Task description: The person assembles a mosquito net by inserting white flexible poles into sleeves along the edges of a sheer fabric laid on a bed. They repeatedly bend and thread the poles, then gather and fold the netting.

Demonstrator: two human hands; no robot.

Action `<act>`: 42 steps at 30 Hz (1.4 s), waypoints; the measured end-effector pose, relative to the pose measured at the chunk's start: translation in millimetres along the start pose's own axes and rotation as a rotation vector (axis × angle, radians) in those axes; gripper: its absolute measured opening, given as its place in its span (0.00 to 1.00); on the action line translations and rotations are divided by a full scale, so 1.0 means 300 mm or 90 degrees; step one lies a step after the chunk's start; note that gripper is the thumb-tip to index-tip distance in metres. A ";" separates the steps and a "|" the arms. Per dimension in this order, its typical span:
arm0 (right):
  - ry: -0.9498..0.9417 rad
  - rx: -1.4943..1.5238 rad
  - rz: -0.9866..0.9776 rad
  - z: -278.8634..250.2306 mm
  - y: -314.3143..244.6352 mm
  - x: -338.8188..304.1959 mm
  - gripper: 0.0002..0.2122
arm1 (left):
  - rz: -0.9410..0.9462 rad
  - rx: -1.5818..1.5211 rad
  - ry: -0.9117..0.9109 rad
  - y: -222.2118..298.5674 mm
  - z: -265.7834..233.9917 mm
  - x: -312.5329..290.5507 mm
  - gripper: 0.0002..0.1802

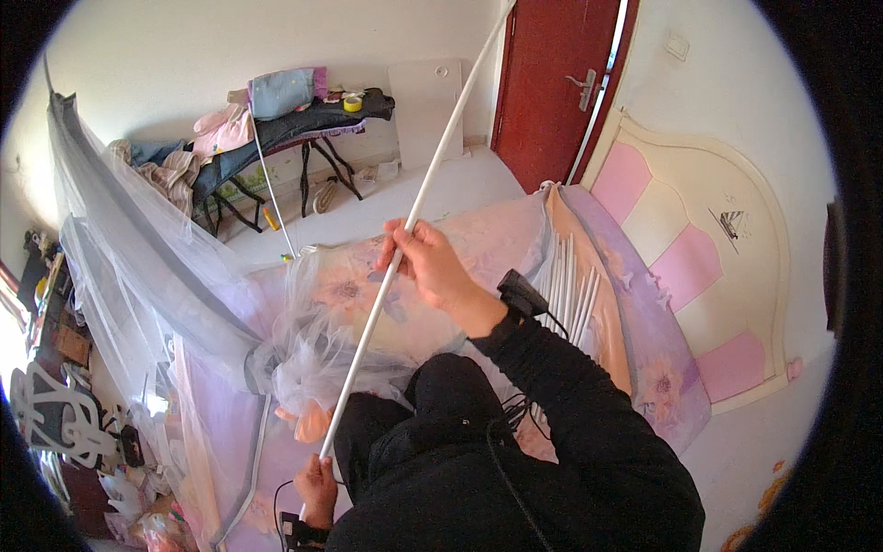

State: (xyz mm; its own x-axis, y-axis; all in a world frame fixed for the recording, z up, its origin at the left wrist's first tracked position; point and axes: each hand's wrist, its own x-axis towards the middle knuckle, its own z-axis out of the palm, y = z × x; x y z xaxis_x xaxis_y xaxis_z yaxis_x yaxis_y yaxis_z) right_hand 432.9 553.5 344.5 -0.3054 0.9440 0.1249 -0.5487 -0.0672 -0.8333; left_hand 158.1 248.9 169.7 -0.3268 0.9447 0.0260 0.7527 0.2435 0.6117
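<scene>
A long white pole (372, 327) runs slantwise from low in front of my body up toward the door. My left hand (319, 488) is closed around its lower end. Farther up, my right hand (430, 262) grips the pole between thumb and fingers. Sheer white mosquito netting (303, 368) lies bunched on the bed just left of my knees. Its grey-edged part (152, 239) rises to a peak at the far left. To the right of my right forearm, a bundle of white poles (572, 294) rests on orange cloth.
The bed (662, 391) has a floral cover and a cream-and-pink headboard (736, 221). Clothes lie piled on a folding-legged stand (308, 170) by the far wall. A red door (556, 83) is at the back. Clutter and a white chair (60, 414) stand left.
</scene>
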 end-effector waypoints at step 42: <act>0.327 0.382 -0.277 -0.555 -0.680 0.130 0.06 | -0.115 -0.154 0.010 -0.168 -0.218 -0.065 0.16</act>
State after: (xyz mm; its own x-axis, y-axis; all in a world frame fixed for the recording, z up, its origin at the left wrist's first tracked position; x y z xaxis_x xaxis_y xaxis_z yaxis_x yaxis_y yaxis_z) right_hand 662.5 657.8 429.8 0.3307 0.9437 -0.0124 -0.8923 0.3084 -0.3297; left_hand 89.2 203.9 190.3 -0.4529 0.8870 -0.0900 0.5241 0.3466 0.7779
